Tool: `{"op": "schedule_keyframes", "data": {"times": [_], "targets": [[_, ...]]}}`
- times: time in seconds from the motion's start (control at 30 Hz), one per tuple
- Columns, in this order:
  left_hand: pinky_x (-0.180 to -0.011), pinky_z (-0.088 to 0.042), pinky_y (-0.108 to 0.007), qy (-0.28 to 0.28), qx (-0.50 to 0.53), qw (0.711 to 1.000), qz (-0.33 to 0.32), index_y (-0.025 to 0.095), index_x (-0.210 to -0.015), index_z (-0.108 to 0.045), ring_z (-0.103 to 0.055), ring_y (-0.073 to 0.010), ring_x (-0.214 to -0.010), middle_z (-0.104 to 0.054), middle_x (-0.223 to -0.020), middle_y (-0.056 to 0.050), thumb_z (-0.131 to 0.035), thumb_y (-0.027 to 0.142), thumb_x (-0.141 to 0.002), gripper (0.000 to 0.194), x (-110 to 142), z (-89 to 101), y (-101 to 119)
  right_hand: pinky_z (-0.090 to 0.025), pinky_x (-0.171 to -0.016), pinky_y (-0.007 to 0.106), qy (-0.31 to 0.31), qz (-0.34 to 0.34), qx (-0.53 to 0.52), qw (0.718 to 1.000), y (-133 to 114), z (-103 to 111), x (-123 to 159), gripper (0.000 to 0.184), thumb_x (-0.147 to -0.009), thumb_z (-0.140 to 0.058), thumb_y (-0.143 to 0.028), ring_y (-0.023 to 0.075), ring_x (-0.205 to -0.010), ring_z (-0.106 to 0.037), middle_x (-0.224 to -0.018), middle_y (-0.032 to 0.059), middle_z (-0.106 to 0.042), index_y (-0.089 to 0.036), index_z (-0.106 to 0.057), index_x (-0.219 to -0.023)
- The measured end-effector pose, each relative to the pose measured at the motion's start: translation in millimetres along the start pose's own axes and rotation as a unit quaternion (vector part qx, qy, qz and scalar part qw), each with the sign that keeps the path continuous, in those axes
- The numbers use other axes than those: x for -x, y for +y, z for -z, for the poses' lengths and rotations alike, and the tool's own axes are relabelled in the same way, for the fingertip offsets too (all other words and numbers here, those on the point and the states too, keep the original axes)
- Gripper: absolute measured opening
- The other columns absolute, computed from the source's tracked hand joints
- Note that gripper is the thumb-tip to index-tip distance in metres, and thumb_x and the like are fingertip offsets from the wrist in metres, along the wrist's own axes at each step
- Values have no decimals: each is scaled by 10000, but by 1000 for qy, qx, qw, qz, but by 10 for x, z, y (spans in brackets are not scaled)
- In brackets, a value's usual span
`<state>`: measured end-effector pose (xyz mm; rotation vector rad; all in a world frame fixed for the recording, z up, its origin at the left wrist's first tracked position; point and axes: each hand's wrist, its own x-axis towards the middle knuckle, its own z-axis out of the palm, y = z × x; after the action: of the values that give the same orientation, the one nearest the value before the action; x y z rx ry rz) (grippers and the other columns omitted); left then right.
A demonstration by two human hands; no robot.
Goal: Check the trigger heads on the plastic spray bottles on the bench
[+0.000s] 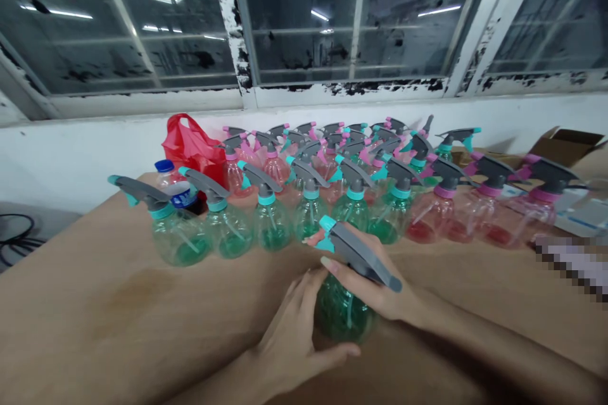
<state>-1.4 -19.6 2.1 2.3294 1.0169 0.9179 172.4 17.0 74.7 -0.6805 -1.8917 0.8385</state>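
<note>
A round green spray bottle (344, 319) is between my two hands at the front of the table. My left hand (299, 329) curves round the bottle's left side, thumb stretched across its lower front. Just under the grey and turquoise spray head (358, 256), my right hand (387, 297) grips the neck; its far fingers are partly hidden behind the head. A tube shows through the green plastic. Behind my hands runs a row of green spray bottles (273, 228), each with some green liquid, and clear pink spray bottles (432, 212) with red liquid continue it rightward.
More spray bottles (327, 164) crowd the back of the wooden table (133, 316). A red plastic bag (194, 149) and a blue-capped bottle (168, 180) stand at back left. At right are an open cardboard box (565, 149) and a pixelated flat object (574, 266).
</note>
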Motion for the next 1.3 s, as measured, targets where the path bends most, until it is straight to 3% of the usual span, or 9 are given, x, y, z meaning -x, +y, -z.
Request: {"op": "schedule_keyframes", "data": {"times": [0.13,0.33,0.6,0.73,0.9,1.0,1.13,1.3], "targets": [[-963,-392,-551,-2,2,1000,5,282,-1422,-199,-479,-355,-1198,-464,-1347,-133,-678,525,-780,837,-14,13,32,-487,-819,373,-8,5,3,1000,32,37,-5,294,-821,-542,-163,116,-559,-528,-811,-13,-579,-273,-600,-1088],[-969,-371,-583,-5,-24,1000,4,299,-1447,-121,-464,-376,-1208,-447,-1362,-141,-674,549,-770,910,28,-14,-14,-506,-790,352,-5,-4,-3,1000,72,39,8,329,-806,-558,-146,139,-618,-585,-792,-17,-609,-290,-593,-1100],[-964,-382,-574,-13,-21,1000,14,305,-1446,-145,-488,-376,-1188,-478,-1331,-131,-699,516,-755,911,23,1,13,-498,-865,383,-1,-13,-12,1000,127,15,53,375,-800,-565,-150,168,-748,-644,-951,2,-648,-315,-584,-1137],[-967,-373,-584,-25,-11,999,19,314,-1446,-88,-447,-380,-1227,-434,-1373,-137,-681,528,-771,924,18,9,10,-511,-837,379,6,-9,4,1000,114,16,66,410,-792,-563,-147,163,-751,-660,-1044,4,-634,-341,-573,-1152],[-948,-394,-585,-30,3,999,33,315,-1445,-69,-430,-383,-1236,-418,-1380,-148,-672,574,-761,948,41,-3,-12,-528,-769,370,6,-8,22,1000,110,9,84,411,-804,-561,-172,193,-802,-662,-871,-9,-642,-365,-565,-1167],[-950,-393,-580,-29,1,999,33,305,-1441,-93,-439,-380,-1225,-429,-1368,-147,-666,584,-762,931,38,-2,-5,-514,-820,392,4,-13,14,1000,114,12,86,408,-803,-566,-174,189,-800,-653,-919,0,-644,-355,-567,-1169],[-981,-350,-590,-42,-27,999,20,272,-1435,-123,-451,-371,-1215,-448,-1350,-151,-609,599,-800,864,6,52,-19,-509,-852,386,10,-18,6,1000,101,17,77,409,-798,-562,-154,184,-832,-654,-1034,18,-635,-335,-565,-1165],[-1009,-317,-570,-65,-89,994,8,205,-1438,-181,-365,-346,-1288,-383,-1410,-170,-384,625,-910,704,-11,228,-133,-497,-884,384,12,3,21,1000,83,24,75,354,-807,-550,-174,205,-950,-634,-1042,43,-647,-273,-569,-1147]]}}
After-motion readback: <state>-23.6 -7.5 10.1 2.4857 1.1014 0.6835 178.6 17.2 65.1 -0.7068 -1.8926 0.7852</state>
